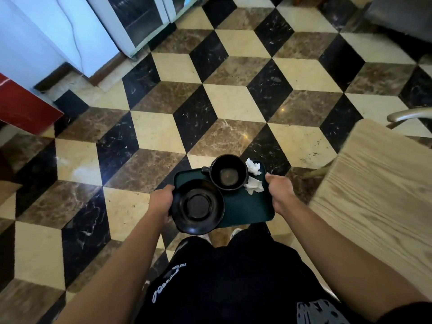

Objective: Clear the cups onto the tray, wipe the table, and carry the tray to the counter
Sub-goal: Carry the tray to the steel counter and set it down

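We carry a dark green tray (247, 206) over the checkered floor (163, 94). Our left hand (161, 202) grips its left edge beside the saucer (197, 206); the cup (228, 172) sits farther forward; our right hand (279, 192) grips its right edge, the tabletop (374, 195) just right.

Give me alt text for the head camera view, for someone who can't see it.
A person's left hand and right hand carry a dark green tray over a chequered tile floor. On it sit a black cup, a black saucer and crumpled napkins; a wooden table stands to the right.
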Action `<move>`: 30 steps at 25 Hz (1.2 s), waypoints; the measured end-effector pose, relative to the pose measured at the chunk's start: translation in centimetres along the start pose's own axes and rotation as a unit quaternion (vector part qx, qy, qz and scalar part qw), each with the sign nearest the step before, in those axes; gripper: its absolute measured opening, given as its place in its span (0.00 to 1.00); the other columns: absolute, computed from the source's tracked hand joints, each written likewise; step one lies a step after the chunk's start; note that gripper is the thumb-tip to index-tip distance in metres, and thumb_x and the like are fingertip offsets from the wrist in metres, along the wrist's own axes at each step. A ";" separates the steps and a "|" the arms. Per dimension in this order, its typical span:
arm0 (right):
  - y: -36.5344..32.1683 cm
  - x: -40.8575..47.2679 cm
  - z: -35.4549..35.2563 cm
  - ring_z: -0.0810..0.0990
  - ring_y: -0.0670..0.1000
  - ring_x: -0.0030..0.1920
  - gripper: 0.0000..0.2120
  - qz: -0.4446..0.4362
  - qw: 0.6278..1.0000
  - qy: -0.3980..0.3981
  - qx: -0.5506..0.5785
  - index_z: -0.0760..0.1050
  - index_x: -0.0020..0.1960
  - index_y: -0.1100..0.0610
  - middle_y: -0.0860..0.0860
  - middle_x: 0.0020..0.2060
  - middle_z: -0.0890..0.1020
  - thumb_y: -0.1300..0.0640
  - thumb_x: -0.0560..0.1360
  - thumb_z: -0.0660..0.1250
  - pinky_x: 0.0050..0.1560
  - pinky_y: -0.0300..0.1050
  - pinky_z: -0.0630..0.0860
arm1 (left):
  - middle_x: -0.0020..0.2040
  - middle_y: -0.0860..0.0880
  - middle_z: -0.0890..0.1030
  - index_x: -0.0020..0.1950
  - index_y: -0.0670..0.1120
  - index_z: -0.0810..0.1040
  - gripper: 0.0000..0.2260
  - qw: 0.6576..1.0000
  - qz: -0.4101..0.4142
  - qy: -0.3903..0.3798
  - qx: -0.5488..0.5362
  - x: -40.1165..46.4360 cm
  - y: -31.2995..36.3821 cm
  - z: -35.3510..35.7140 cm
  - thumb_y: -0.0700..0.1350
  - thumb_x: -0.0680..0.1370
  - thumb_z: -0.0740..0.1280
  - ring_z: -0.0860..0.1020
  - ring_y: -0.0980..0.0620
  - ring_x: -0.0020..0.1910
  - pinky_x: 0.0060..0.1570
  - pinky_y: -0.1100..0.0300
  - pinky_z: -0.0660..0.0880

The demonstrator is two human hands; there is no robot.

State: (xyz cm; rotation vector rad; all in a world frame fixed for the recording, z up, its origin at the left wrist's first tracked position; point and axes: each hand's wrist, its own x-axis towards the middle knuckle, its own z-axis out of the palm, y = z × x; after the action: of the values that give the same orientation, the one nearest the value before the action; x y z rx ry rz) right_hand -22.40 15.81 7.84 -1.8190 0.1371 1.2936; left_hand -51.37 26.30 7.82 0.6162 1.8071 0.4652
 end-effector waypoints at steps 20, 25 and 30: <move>-13.3 7.7 8.4 0.83 0.59 0.41 0.07 0.023 0.976 0.171 0.135 0.80 0.44 0.61 0.63 0.42 0.85 0.59 0.77 0.67 0.43 0.51 0.78 | 0.39 0.40 0.81 0.47 0.37 0.80 0.11 0.969 0.071 -0.147 0.185 14.6 24.2 11.3 0.46 0.78 0.66 0.79 0.42 0.39 0.39 0.50 0.73; -15.3 9.3 9.5 0.82 0.60 0.44 0.09 0.035 0.967 0.182 0.176 0.79 0.46 0.63 0.61 0.45 0.82 0.62 0.82 0.64 0.46 0.53 0.78 | 0.38 0.42 0.79 0.45 0.38 0.80 0.10 0.960 0.074 -0.169 0.212 17.1 27.5 13.8 0.45 0.77 0.67 0.77 0.43 0.38 0.40 0.50 0.71; -17.7 11.3 9.5 0.82 0.59 0.40 0.10 0.049 0.958 0.197 0.200 0.79 0.43 0.62 0.59 0.40 0.82 0.61 0.82 0.65 0.45 0.52 0.79 | 0.40 0.40 0.81 0.46 0.38 0.82 0.11 0.954 0.064 -0.185 0.227 19.0 29.8 17.0 0.46 0.77 0.67 0.79 0.42 0.40 0.40 0.49 0.73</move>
State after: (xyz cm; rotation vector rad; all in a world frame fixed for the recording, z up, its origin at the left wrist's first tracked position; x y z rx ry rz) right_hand -14.59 37.47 8.27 -1.7040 0.6666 0.8715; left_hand -34.56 61.65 6.03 1.0682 1.5184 0.0036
